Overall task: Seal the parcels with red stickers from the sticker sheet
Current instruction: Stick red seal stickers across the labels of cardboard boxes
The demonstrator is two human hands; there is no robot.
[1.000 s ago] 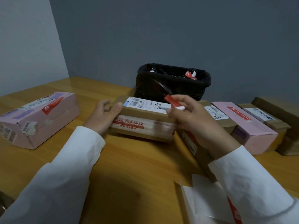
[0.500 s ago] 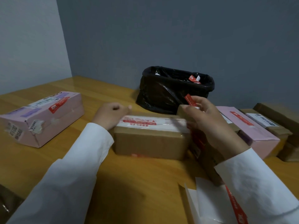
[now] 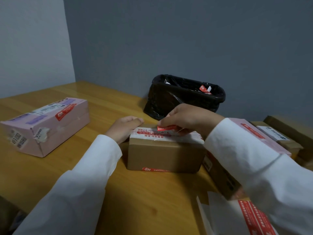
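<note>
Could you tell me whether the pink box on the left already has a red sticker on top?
Yes, the pink box carries a red sticker across its top face near the far edge.

We take this for a small parcel-packing corner in a plain room: bare grey walls [image 3: 186, 39] meeting at a corner, a wooden table [image 3: 138, 192] pushed against them, taped cardboard and pink parcels [image 3: 44, 122] with shipping labels lined along it, and a black-lined waste bin [image 3: 183, 97] holding scraps.
</note>
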